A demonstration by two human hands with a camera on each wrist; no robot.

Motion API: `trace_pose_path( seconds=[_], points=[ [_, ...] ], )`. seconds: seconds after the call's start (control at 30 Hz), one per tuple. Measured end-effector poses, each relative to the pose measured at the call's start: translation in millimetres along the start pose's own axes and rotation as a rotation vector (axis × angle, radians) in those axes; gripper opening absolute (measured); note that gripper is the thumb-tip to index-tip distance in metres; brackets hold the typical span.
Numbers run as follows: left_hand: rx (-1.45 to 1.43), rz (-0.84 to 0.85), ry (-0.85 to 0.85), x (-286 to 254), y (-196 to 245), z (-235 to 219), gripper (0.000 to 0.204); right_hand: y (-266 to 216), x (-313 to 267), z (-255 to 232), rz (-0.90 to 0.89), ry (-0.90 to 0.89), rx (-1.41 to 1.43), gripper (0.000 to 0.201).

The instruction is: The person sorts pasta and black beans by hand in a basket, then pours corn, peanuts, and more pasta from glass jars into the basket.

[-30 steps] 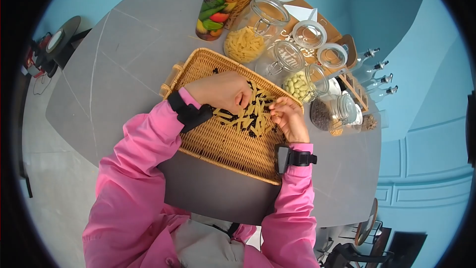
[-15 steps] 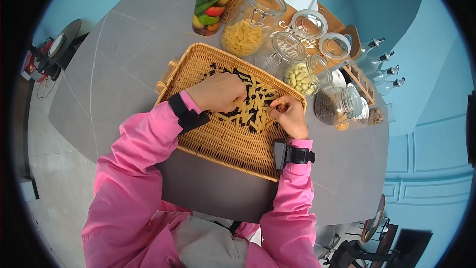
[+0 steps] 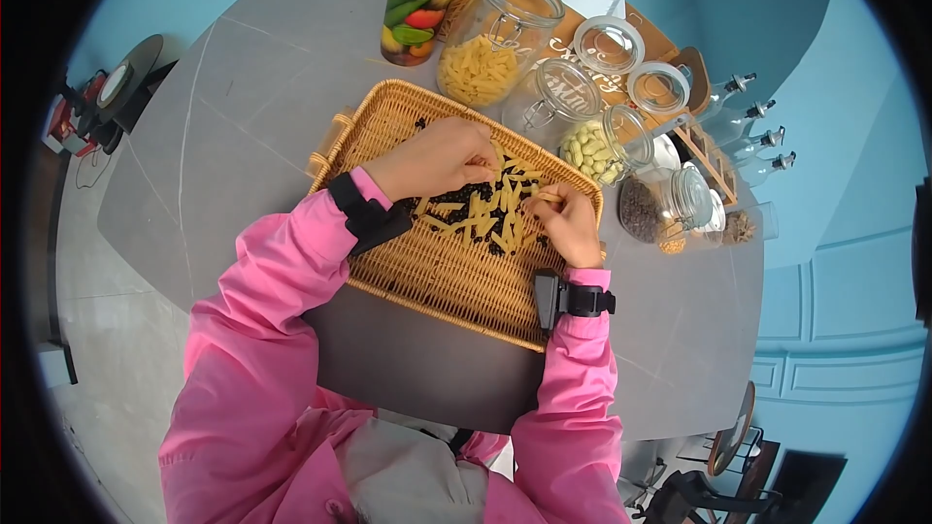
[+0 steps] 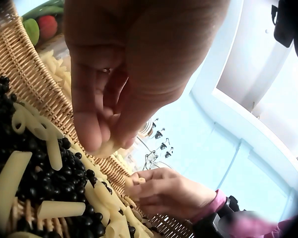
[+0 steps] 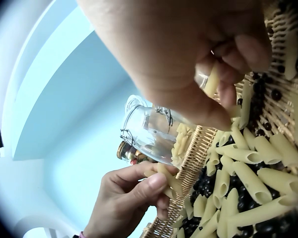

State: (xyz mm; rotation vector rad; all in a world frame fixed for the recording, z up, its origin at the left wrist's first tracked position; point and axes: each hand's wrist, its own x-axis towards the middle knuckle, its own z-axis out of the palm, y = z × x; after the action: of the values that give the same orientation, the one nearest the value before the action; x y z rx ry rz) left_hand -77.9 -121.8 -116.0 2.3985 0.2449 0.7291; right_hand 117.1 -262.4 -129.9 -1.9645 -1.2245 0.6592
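Observation:
Both hands are over a wicker basket [image 3: 442, 311] with penne [image 3: 482, 223] and black beans [image 4: 59, 173] mixed in it. My left hand [image 3: 437, 157] is above the heap, its thumb and fingertips pinching penne [image 5: 166, 179], clearest in the right wrist view. At the basket's right side, my right hand [image 3: 571, 226] has curled fingers round penne [image 5: 212, 83], with one piece [image 5: 233, 111] near the fingertips. The hands are apart. In the left wrist view, loose penne [image 4: 62, 209] lies among the beans below the left hand [image 4: 129, 59].
Behind the basket stand a tall jar of vegetables [image 3: 420, 5], an open jar of penne [image 3: 478, 70] and a jar of pale green beans [image 3: 590, 152]. Farther right are a jar of dark beans [image 3: 638, 209], a wooden rack [image 3: 707, 163] and glass bottles [image 3: 726, 121] on the grey table [image 3: 252, 126].
From half a second ago, my left hand has lifted slightly away from the heap, toward the basket's far edge. My right hand stays nearly in place, still holding penne.

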Motion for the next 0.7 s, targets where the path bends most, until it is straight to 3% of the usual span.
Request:
trace_pose_path(
  seconds=[0.03,0.07,0.13,0.3,0.4,0.47,0.5,0.57,0.63,0.7],
  points=[
    [-0.010,-0.002,0.009,0,1,0,0.016,3,2,1,0.064,0.009,0.216,0.017],
    [-0.008,-0.003,0.010,1,1,0,0.016,3,3,-1,0.062,0.009,0.217,0.017],
    [-0.023,-0.013,0.010,2,4,-2,0.019,4,4,-9,0.217,-0.249,0.868,0.013],
    [-0.030,-0.036,0.019,3,8,-5,0.021,-13,0,-10,0.206,-0.346,1.094,0.015],
    [-0.019,-0.022,0.045,4,11,-6,0.020,-6,1,-10,0.258,-0.280,0.984,0.028],
    [-0.008,-0.011,0.061,4,11,-7,0.020,-5,-1,-4,0.088,-0.066,0.146,0.049],
    [-0.002,-0.031,0.053,5,11,-7,0.020,-7,-3,-3,0.090,-0.068,0.144,0.049],
    [0.002,-0.052,0.050,5,10,-6,0.021,-13,-8,-3,0.025,0.032,-0.308,0.058],
    [0.050,-0.025,0.086,4,8,-6,0.022,-23,-13,-7,0.048,0.005,-0.380,0.059],
    [0.052,-0.029,0.096,4,5,-5,0.022,-30,-16,-6,0.045,-0.139,-0.549,0.061]
  ],
)
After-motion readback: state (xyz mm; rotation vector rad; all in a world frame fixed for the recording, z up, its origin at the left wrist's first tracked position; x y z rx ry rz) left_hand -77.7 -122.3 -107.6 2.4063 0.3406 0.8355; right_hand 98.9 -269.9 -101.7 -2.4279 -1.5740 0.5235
